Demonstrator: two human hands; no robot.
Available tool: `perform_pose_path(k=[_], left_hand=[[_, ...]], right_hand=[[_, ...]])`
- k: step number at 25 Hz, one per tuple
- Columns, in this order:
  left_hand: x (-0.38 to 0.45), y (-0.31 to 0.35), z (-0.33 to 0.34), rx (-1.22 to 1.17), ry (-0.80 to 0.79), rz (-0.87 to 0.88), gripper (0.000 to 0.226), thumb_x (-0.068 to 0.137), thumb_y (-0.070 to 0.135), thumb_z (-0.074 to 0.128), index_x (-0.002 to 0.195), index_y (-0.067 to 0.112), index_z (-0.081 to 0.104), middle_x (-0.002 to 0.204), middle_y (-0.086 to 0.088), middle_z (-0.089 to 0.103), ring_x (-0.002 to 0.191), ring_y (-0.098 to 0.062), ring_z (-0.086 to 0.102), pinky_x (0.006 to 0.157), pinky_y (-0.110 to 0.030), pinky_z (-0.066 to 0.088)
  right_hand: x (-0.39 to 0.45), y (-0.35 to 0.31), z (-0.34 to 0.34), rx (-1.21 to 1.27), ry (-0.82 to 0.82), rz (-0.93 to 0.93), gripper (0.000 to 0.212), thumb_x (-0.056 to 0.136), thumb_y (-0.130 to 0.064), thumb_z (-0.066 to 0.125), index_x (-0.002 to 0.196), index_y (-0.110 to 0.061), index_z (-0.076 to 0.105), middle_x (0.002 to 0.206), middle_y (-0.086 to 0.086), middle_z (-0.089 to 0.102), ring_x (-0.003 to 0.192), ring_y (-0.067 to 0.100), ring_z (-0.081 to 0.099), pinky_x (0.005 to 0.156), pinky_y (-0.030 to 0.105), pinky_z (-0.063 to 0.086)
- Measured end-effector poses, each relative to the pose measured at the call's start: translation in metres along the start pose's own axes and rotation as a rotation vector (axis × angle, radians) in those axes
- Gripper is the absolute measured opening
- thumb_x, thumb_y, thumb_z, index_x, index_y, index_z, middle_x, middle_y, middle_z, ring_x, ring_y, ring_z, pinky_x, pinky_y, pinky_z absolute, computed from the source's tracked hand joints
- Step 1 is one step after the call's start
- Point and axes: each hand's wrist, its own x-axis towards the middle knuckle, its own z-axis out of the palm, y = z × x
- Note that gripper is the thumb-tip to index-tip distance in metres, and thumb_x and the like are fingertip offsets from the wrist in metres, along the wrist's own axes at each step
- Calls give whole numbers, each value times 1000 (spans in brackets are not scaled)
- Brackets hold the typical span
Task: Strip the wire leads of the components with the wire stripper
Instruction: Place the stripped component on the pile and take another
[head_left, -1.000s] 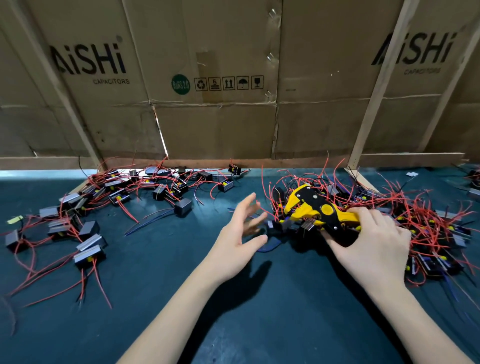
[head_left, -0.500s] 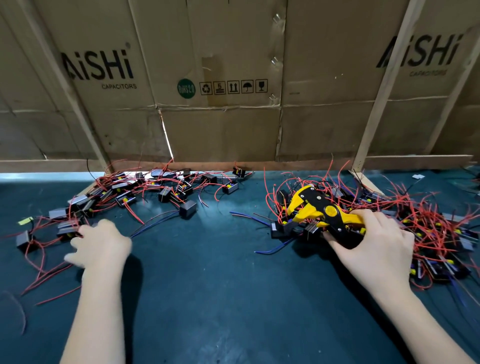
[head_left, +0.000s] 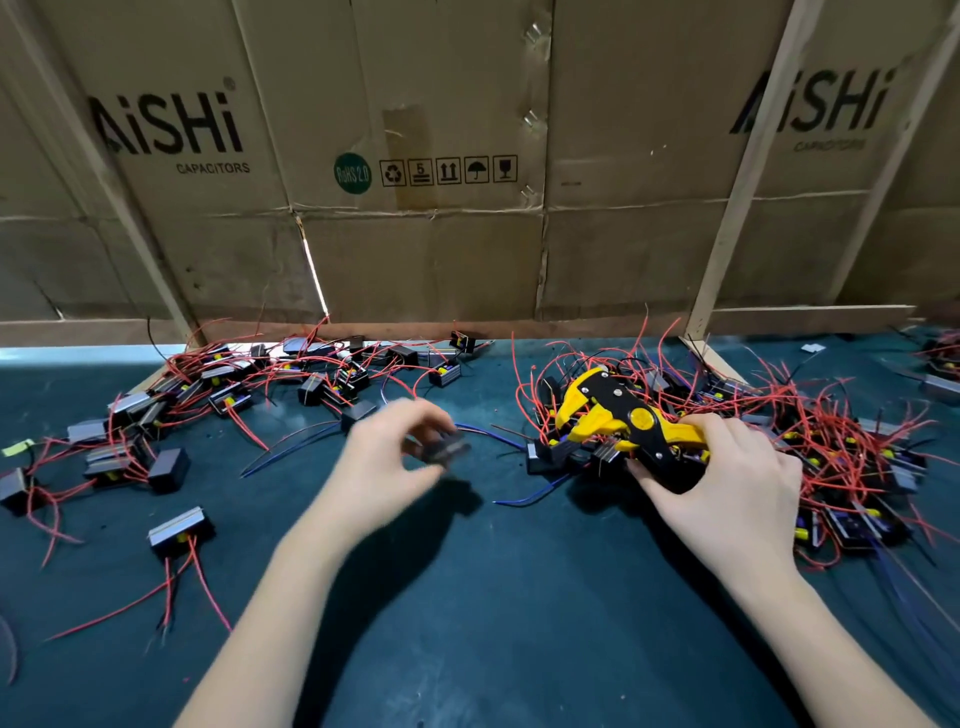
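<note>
On the left of the dark mat (head_left: 467, 623) lies a spread of small black components (head_left: 179, 527) with red leads, probably the finished pile. Near the middle, the left hand (head_left: 384, 462) hovers above the mat with a blurred black part (head_left: 441, 448) pinched between its curled fingertips. Further right, the right hand (head_left: 727, 488) grips the handles of the yellow-and-black wire stripper (head_left: 623, 421), whose head rests on a tangled heap of components (head_left: 857, 452) and red wires. To strip well, I judge, the left hand should feed one lead straight into the stripper's mouth, keep the part's body steady, and let the right hand squeeze fully in one firm stroke.
</note>
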Motion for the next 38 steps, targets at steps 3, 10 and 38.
perform_pose_path(k=[3, 10, 38], left_hand=[[-1, 7, 28, 74, -201, 94, 30, 70, 2, 76, 98, 11, 68, 93, 0, 65, 85, -12, 60, 84, -33, 50], [-3, 6, 27, -119, -208, -38, 12, 79, 22, 79, 78, 20, 67, 80, 8, 71, 80, -8, 67, 83, -26, 53], [-5, 18, 51, 462, -76, -269, 39, 76, 57, 70, 63, 25, 52, 73, 9, 56, 82, -15, 55, 65, -29, 41]], right_hand=[[0, 1, 0, -12, -12, -2, 56, 65, -50, 83, 103, -13, 67, 92, 4, 66, 91, 33, 60, 83, 42, 35], [0, 0, -1, -17, -13, -8, 56, 65, -51, 83, 103, -13, 67, 93, 4, 66, 91, 32, 60, 83, 42, 35], [-2, 1, 2, -52, -9, -71, 54, 62, -48, 86, 98, -13, 67, 87, 3, 64, 85, 32, 60, 79, 41, 35]])
